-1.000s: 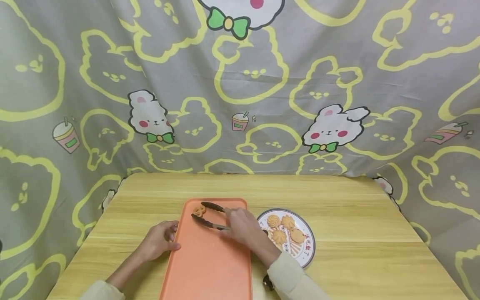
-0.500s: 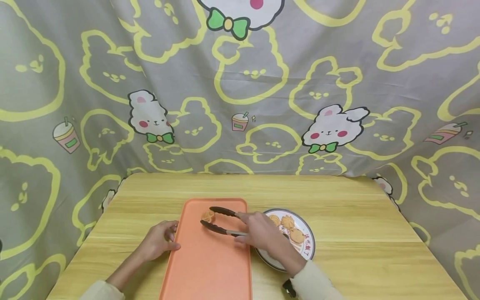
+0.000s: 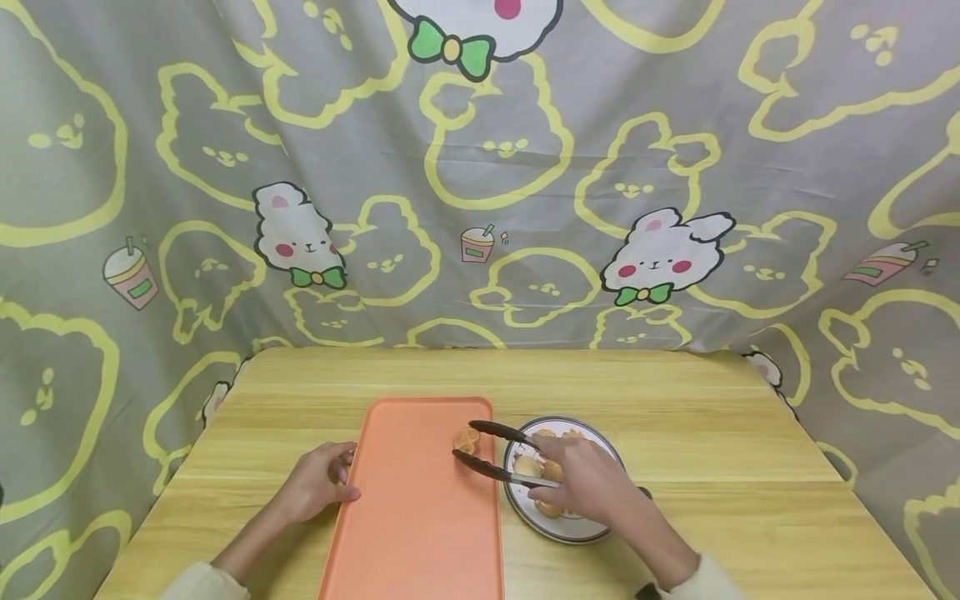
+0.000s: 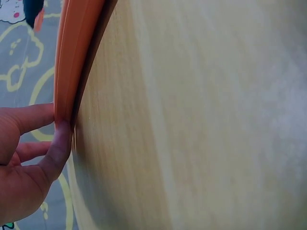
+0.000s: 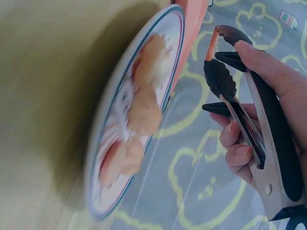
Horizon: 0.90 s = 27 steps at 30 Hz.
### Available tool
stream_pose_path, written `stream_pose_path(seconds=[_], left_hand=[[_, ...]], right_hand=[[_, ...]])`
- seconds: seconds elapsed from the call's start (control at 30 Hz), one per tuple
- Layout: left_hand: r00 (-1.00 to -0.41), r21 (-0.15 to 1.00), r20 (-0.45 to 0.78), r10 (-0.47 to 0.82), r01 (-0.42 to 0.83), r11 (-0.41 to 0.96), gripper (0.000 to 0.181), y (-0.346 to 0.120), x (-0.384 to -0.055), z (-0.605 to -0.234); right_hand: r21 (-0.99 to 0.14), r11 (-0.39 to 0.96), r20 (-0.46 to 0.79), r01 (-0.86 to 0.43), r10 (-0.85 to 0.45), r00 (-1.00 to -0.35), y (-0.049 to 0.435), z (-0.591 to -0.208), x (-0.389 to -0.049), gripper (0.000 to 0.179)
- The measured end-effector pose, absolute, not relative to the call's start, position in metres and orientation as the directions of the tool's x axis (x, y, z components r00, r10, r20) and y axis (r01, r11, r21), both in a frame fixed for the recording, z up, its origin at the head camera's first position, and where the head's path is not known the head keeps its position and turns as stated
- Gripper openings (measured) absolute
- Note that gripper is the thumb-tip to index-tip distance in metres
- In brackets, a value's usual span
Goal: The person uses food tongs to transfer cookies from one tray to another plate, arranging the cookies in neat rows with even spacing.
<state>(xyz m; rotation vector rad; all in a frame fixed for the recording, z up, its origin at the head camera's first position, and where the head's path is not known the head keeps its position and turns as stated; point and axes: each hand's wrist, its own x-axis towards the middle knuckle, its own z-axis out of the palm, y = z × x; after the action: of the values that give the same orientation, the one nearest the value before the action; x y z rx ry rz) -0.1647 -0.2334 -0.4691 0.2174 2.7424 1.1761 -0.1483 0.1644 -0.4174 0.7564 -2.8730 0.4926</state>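
Note:
My left hand [image 3: 321, 482] holds the left edge of an orange tray [image 3: 420, 525], its thumb and fingertips against the rim in the left wrist view. My right hand [image 3: 588, 479] grips a pair of black-tipped kitchen tongs [image 3: 483, 467]. Between the tong tips is a pretzel-shaped cookie [image 3: 466, 440], seen edge-on as an orange-brown strip in the right wrist view. In the head view it appears over the tray's right side. Beneath the right hand and tongs lies a round white plate [image 3: 517, 515] with a dark rim, bearing several cookies [image 5: 145, 111] partly hidden by the hand.
A light wooden table [image 3: 750, 467] carries the tray and, just right of it, the plate. A grey curtain [image 3: 390, 150] with yellow outlines and rabbit prints hangs behind and at both sides.
My right hand has moved right with the tongs, carrying the pretzel-shaped cookie from the tray's far left corner towards its right rim. The left hand has stayed at the tray's edge.

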Motion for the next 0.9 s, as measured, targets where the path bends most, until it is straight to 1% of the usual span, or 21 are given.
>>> stream_pose_path(seconds=[0.27, 0.57, 0.73, 0.9], left_hand=[[-0.976, 0.730, -0.077, 0.203, 0.083, 0.678, 0.076, -0.235, -0.163, -0.470], [-0.978, 0.729, -0.080, 0.194, 0.075, 0.681, 0.076, -0.234, -0.164, -0.469], [-0.977, 0.726, -0.075, 0.202, 0.085, 0.682, 0.076, -0.233, -0.165, -0.468], [-0.977, 0.728, -0.078, 0.200, 0.082, 0.681, 0.076, -0.233, -0.164, -0.468]], right_hand=[[-0.239, 0.837, 0.231, -0.492, -0.443, -0.866, 0.205, -0.418, -0.131, 0.065], [-0.213, 0.866, 0.282, -0.452, -0.389, -0.877, 0.240, -0.416, -0.108, 0.064], [-0.183, 0.878, 0.318, -0.443, -0.373, -0.872, 0.260, -0.420, -0.094, 0.063], [-0.152, 0.876, 0.346, -0.457, -0.386, -0.855, 0.275, -0.423, -0.082, 0.064]])
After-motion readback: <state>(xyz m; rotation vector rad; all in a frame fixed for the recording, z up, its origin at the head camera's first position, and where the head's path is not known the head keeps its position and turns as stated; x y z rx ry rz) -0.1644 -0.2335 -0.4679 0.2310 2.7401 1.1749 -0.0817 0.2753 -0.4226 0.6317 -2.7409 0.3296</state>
